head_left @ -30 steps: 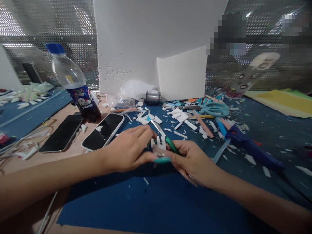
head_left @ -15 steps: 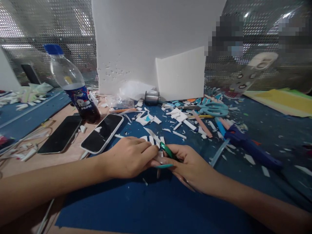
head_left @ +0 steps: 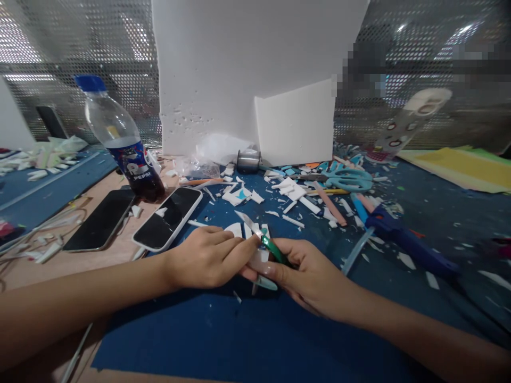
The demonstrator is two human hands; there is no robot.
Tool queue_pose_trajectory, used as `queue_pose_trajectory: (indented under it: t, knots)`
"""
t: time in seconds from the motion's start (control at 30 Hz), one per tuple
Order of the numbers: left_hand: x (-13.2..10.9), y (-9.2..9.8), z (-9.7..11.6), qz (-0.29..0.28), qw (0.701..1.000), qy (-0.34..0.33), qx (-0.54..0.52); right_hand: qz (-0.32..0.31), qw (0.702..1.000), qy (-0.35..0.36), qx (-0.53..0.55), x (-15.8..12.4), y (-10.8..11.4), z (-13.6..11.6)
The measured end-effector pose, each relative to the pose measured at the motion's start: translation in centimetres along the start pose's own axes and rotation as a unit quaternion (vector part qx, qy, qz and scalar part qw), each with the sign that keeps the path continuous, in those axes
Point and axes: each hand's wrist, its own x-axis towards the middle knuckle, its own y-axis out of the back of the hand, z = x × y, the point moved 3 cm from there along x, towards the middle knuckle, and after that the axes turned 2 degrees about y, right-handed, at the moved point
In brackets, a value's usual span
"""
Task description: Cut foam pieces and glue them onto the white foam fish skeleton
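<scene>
My right hand [head_left: 309, 274] is closed round a green-handled craft knife [head_left: 271, 248], whose blade [head_left: 247, 221] points up and to the left. My left hand [head_left: 207, 258] lies just left of it, its fingers pressed together on small white foam pieces [head_left: 255, 232] on the blue cutting mat [head_left: 247, 335]. The two hands touch at the fingertips. What lies under the left fingers is mostly hidden.
A Pepsi bottle [head_left: 123, 143] and two phones [head_left: 170, 217] [head_left: 101, 219] lie to the left. White foam boards [head_left: 247, 69] stand behind. Teal scissors [head_left: 347, 178], a blue glue gun [head_left: 403, 239] and foam scraps [head_left: 291, 191] litter the right. Yellow sheets [head_left: 471, 165] lie far right.
Both hands have drawn slightly toward me on the mat, and the knife blade now sticks out beyond the left fingers. The grip on the knife is unchanged.
</scene>
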Motion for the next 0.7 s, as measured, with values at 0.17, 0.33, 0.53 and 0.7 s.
queue_pose_trajectory:
  t: [0.17, 0.33, 0.53, 0.7]
  knots:
    - [-0.3, 0.0, -0.1, 0.050, 0.997, -0.008, -0.049, -0.007, 1.000, 0.018, 0.011, -0.1, -0.2, -0.2]
    - [-0.5, 0.2, 0.0, 0.087, 0.995, -0.009, -0.045, 0.005, 1.000, 0.010, 0.026, -0.2, -0.1, 0.6]
    - [-0.5, 0.4, 0.2, 0.105, 0.994, -0.008, -0.002, 0.006, 0.999, 0.021, 0.038, -0.3, -0.3, 0.3]
    - [-0.8, 0.2, 0.4, 0.101, 0.995, 0.004, 0.024, 0.009, 0.998, 0.039, 0.052, -0.2, -0.6, -0.9]
